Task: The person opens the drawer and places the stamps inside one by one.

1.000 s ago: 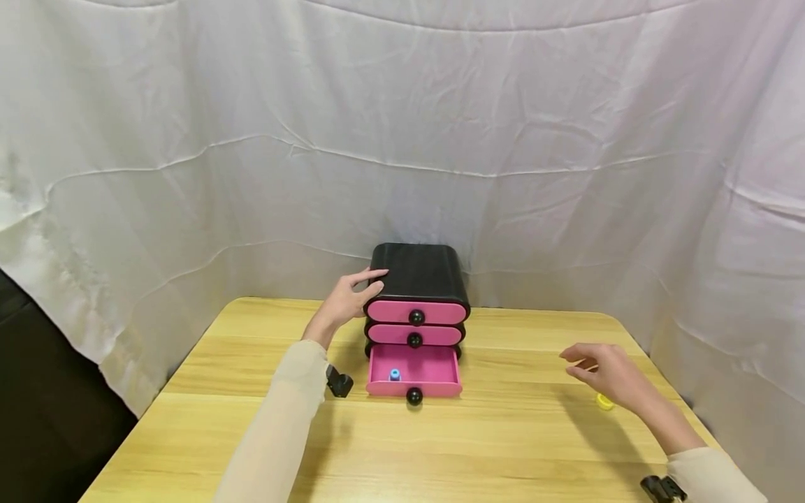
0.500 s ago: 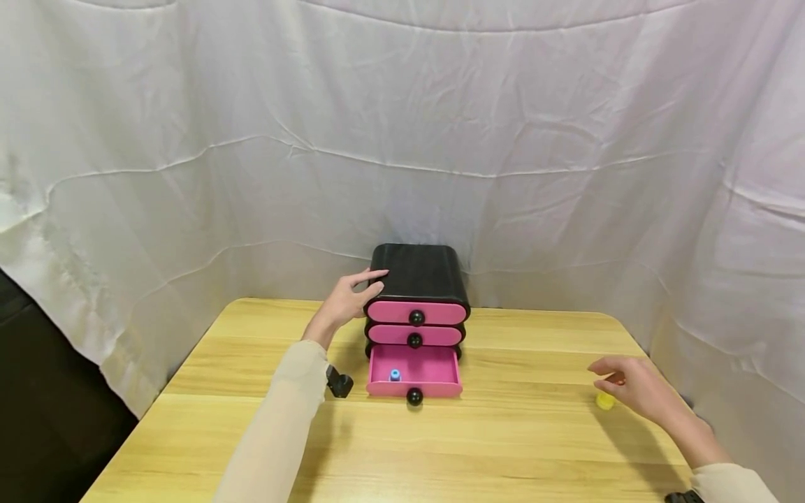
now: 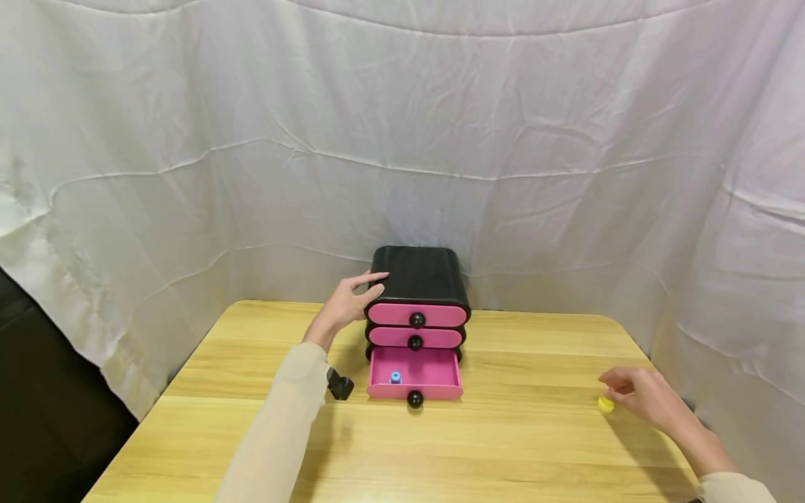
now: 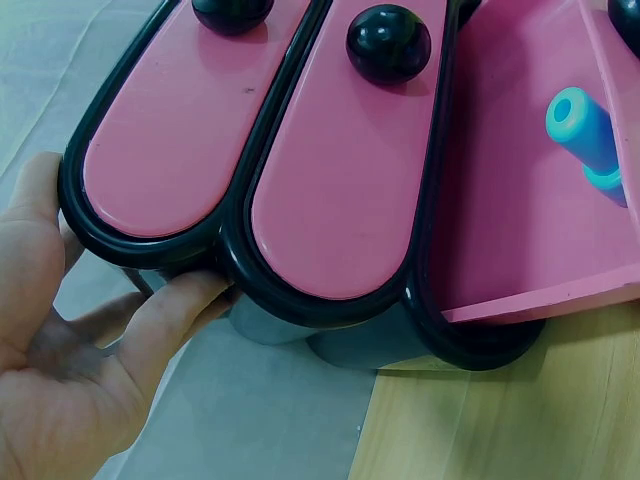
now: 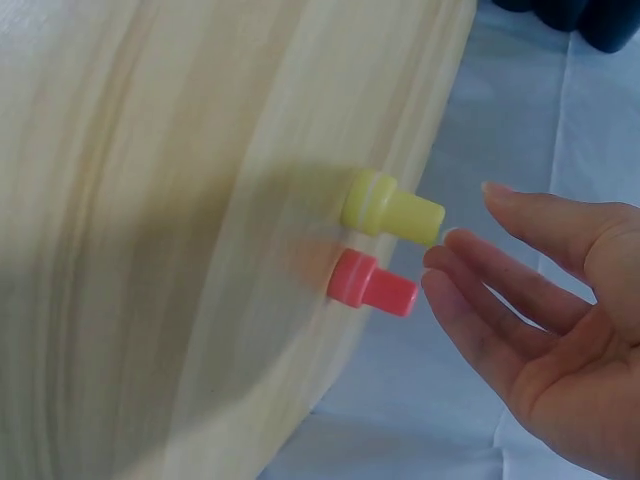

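Left hand: left hand (image 3: 344,302) rests against the upper left corner of the drawer chest (image 3: 417,279); fingers straight along the rounded black shell, thumb on top, nothing gripped. Wrist view shows fingertips (image 4: 190,300) pressed to the glossy black rim.
Right hand: right hand (image 3: 641,399) sits low over the table's right end, fingers relaxed and slightly spread, holding nothing. Fingertips are just beside the pegs; contact cannot be told.
Yellow peg: yellow peg (image 5: 388,208), small smooth plastic, a round stem on a wider flanged base, standing on the table near its right edge.
Red peg: red peg (image 5: 370,283), same shape, just beside the yellow one; hidden by the hand in the head view.
Drawer chest: glossy black casing with rounded corners, three pink fronts of oblong shape, each with a black ball knob. Top two shut.
Bottom drawer: bottom drawer (image 3: 415,377) pulled out, flat matte pink floor and low walls.
Blue peg: blue peg (image 3: 395,377), pale blue, stands in the drawer's left part.
Table: table (image 3: 440,447), pale wood-grain top, rounded corners.
Backdrop: white cloth (image 3: 402,140), creased, hung behind and at both sides.
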